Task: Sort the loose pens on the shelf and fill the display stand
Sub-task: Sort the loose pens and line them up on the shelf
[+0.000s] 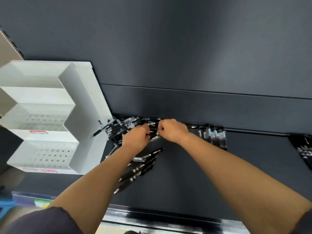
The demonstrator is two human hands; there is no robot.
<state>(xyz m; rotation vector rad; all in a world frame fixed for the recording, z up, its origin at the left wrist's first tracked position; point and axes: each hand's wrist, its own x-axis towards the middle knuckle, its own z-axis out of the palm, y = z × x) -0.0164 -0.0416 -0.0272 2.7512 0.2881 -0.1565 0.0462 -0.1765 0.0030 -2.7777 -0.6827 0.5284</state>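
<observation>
The left grip (137, 139) and the right grip (172, 130) meet knuckle to knuckle at the back of the shelf. Both have their fingers curled round a bunch of pens (154, 132) held between them. The bunch is partly hidden by the fingers, and what shows of it runs roughly left to right.

Just left of the hands lies a loose pile of black pens (120, 127). These cross each other at many angles, with no common direction. One stray pen (99, 131) leans against the side wall of the white display stand (84, 95), its long axis slanting from lower left to upper right.

Below the left wrist, a diagonal row of pens (141, 166) lies flat on the shelf. All of them are roughly parallel and run from lower left up to the right.

To the right of the right grip is a tidy batch of pens (213, 136), laid side by side with their long axes running front to back. A further group of pens (303, 150) lies at the far right edge, cut off by the frame.

The display stand has stepped tiers with rows of small holes in their floors.

The shelf (228, 174) is a dark navy, matt surface with a glossy front lip. A dark back panel (168, 48) of the same colour rises behind it. A dark sleeve (42, 220) covers the left upper arm.
</observation>
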